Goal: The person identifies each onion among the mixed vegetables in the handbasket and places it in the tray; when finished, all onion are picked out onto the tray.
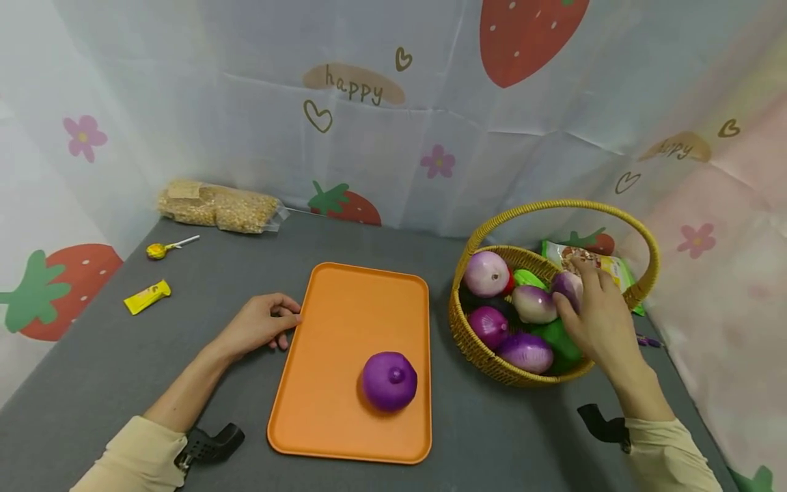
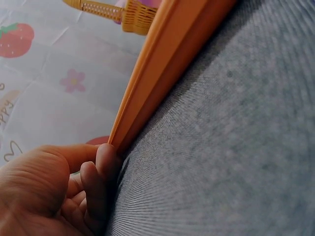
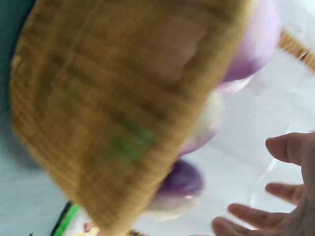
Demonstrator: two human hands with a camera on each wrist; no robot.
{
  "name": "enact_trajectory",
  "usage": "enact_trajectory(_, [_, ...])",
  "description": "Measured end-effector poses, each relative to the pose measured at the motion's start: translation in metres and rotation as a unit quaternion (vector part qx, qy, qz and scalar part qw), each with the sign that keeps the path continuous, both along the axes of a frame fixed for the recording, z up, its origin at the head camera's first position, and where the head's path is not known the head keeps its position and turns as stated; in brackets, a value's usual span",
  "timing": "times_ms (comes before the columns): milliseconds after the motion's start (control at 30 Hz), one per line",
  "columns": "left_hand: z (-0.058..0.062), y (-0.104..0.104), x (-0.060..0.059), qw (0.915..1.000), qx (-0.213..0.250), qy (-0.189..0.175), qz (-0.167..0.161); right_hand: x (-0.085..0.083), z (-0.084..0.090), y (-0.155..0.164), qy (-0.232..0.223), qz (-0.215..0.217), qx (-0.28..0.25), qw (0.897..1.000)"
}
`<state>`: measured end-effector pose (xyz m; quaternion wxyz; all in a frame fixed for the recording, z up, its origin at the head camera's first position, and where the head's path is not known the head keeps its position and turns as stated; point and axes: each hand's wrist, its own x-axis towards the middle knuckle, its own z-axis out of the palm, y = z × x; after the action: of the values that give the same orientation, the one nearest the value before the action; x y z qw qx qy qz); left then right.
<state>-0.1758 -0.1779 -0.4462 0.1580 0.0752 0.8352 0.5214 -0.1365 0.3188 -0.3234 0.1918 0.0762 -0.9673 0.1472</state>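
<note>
My left hand (image 1: 255,326) is at the left edge of an orange tray (image 1: 347,307), and in the left wrist view its thumb and forefinger pinch the rim. On the tray sits a round purple vegetable (image 1: 389,383) with a small nub. At the right, my right hand (image 1: 599,314) reaches over a yellow woven basket (image 1: 458,321), nearest a purple-and-white turnip (image 1: 567,285). Its fingers are spread in the right wrist view, apart from the turnips. The basket also holds a purple onion (image 1: 488,326), a purple eggplant-like piece (image 1: 526,352) and a green pepper (image 1: 558,345).
A bag of corn kernels (image 1: 218,206) lies at the back left. In front of it are a yellow lollipop (image 1: 157,251) and a yellow wrapped candy (image 1: 147,296). The basket's tall handle (image 1: 562,204) arches over it, with a green-edged packet (image 1: 621,270) behind.
</note>
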Motion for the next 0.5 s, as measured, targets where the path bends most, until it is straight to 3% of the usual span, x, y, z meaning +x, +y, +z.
enact_trajectory(133, [-0.001, -0.001, 0.0, 1.0, -0.004, -0.003, 0.005, -0.012, -0.005, 0.015, -0.097, -0.033, 0.011, 0.995])
enact_trajectory(267, [-0.001, -0.001, 0.0, 1.0, -0.004, -0.004, 0.005, -0.02, -0.008, 0.022, -0.16, -0.032, 0.021, 0.986])
enact_trajectory(500, [0.001, -0.002, 0.001, 1.0, 0.005, 0.002, 0.0, -0.024, -0.014, 0.023, -0.177, -0.017, 0.047, 0.983])
